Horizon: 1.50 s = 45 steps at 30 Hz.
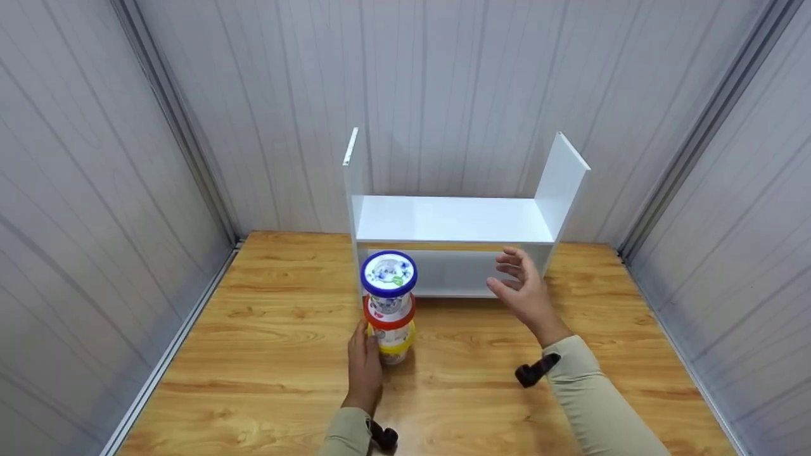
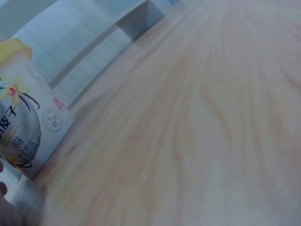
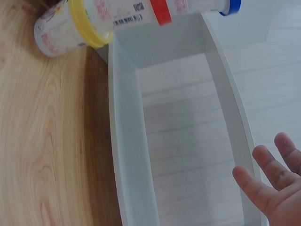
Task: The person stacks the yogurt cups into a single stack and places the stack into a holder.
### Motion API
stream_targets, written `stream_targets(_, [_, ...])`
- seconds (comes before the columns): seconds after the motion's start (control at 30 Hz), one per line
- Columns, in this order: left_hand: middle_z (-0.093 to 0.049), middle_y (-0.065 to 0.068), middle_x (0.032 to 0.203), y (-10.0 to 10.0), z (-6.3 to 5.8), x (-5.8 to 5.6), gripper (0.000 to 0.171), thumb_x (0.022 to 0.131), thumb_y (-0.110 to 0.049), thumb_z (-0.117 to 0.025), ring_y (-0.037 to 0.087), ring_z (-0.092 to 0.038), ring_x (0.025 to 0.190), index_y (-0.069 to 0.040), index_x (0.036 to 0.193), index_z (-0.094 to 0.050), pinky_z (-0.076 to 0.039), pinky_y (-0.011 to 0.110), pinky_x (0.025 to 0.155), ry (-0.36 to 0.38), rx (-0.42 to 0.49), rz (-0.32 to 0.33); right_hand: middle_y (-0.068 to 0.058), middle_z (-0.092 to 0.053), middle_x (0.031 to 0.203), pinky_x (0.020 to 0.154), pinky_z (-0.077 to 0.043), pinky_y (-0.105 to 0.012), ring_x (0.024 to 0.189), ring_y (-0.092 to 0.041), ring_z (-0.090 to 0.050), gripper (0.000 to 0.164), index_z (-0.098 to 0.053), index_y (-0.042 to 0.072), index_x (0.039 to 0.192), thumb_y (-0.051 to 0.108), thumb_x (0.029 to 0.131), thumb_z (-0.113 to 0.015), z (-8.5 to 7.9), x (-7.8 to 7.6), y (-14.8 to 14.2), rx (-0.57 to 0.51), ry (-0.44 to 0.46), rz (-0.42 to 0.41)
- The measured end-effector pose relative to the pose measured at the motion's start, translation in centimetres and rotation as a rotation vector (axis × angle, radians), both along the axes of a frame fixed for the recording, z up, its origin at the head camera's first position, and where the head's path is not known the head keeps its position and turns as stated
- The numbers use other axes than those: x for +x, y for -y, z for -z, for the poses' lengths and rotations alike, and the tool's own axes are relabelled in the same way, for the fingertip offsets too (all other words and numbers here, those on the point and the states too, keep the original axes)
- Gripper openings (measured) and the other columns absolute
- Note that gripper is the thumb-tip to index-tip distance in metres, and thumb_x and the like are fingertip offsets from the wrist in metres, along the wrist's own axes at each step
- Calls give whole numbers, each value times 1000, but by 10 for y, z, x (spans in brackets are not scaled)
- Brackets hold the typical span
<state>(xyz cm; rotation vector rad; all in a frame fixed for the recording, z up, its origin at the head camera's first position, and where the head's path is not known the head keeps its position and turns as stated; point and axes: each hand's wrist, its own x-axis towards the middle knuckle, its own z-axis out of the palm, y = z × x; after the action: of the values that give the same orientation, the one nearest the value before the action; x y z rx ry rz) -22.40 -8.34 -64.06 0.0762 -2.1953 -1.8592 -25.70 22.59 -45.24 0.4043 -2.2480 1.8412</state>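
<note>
Three white printed tubs stand stacked on the wooden tabletop, in front of the left end of a white shelf (image 1: 453, 218). On top is the blue-lidded tub (image 1: 388, 273), under it the red-lidded tub (image 1: 390, 313), at the bottom the yellow-lidded tub (image 2: 21, 108). My left hand (image 1: 365, 367) lies along the left side of the lower tubs, its fingers fairly straight; most of it is outside the left wrist view. Away to the right, my right hand (image 1: 524, 292) is raised before the shelf, fingers spread and loosely bent, holding nothing.
The shelf has two upright side panels, the right panel (image 1: 562, 180) and the left panel (image 1: 352, 183), with a lower compartment beneath its board. Ribbed pale walls (image 1: 304, 114) enclose the wooden tabletop (image 1: 266, 354) at the back and both sides.
</note>
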Motion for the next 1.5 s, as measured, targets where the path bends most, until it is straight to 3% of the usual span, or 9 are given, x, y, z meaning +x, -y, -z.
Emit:
stream_targets(0.17, [-27,5,162,2,0,-1,63,105,-32,-53,32,-26,149,-31,159,-20,-17,62,120,-22,167,120,-20,-49,138,110,-40,-54,130,-34,-50,69,-37,-2,146,13,92,-76,1,-2,-19,21,18,79])
stream_targets(0.3, [-29,5,160,2,0,-2,89,93,-22,-73,32,-29,147,-31,159,-15,-14,61,121,-37,159,179,-15,-50,135,109,-42,-47,128,-27,-51,67,-39,2,145,15,92,-76,0,-3,-33,21,31,139])
stream_targets(0.47, [-33,3,157,1,-3,-5,112,79,-27,-89,33,-33,144,-40,158,-10,-15,63,120,62,128,179,-16,-48,137,111,-40,-45,130,-27,-50,70,-37,3,148,20,93,-76,-1,-5,-50,23,57,194])
stream_targets(0.67, [-36,4,156,3,-8,-9,118,77,-21,-90,33,-35,143,-46,157,-7,-18,62,119,116,105,194,-18,-44,143,112,-39,-49,135,-34,-46,74,-34,3,151,27,94,-74,-1,-11,-67,37,107,264])
stream_targets(1.0, [-41,-2,153,7,-3,-13,119,73,-24,-93,30,-39,142,-53,154,-10,-22,61,118,166,74,205,-16,-46,143,110,-42,-46,133,-30,-49,75,-37,3,149,30,92,-76,5,-27,-78,44,111,401])
stream_targets(1.13, [-43,-3,152,7,-3,-14,118,73,-22,-93,30,-40,141,-51,154,-12,-23,60,118,147,60,196,-16,-46,144,109,-42,-47,134,-32,-48,74,-36,3,149,29,92,-76,8,-35,-81,53,118,432])
stream_targets(1.37, [-43,7,152,8,-2,-12,121,74,-15,-92,33,-42,139,-38,159,-10,-27,59,117,41,14,220,-16,-41,150,106,-47,-48,137,-32,-44,79,-32,6,154,36,93,-73,12,-48,-86,84,141,435])
stream_targets(1.5, [-45,5,150,8,-2,-12,119,74,-15,-92,32,-43,138,-39,158,-13,-28,58,117,51,18,218,-16,-40,153,106,-46,-49,139,-33,-42,83,-29,8,156,40,93,-72,12,-54,-86,95,167,423])
